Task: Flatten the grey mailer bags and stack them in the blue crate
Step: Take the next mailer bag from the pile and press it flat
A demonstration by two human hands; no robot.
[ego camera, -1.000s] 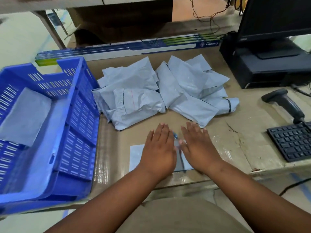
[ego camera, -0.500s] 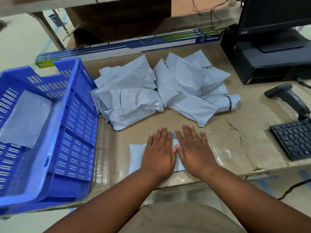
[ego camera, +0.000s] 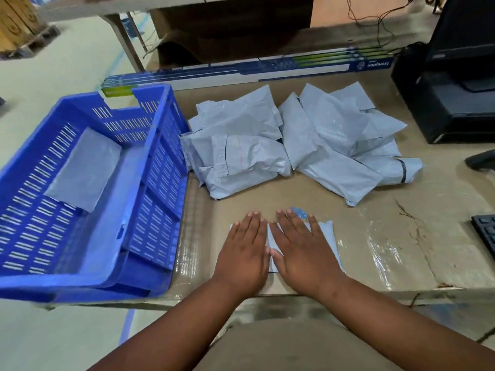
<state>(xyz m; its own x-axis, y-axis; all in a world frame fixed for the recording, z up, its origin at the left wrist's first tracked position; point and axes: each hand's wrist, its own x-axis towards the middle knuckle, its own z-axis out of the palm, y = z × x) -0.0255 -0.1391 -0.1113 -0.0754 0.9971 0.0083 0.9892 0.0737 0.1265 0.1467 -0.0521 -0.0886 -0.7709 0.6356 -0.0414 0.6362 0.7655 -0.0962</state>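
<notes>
My left hand and right hand, fingers flat, have smoothed rightward across the bag at the tabletop's near edge; nearly crate-ready

Even bright light, edges bowed, slight blur

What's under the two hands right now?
A flat grey mailer bag lies on the table under the left hand and right hand, both pressing it with straight fingers. Its middle is covered; only edges and a strip between the hands show.
</notes>
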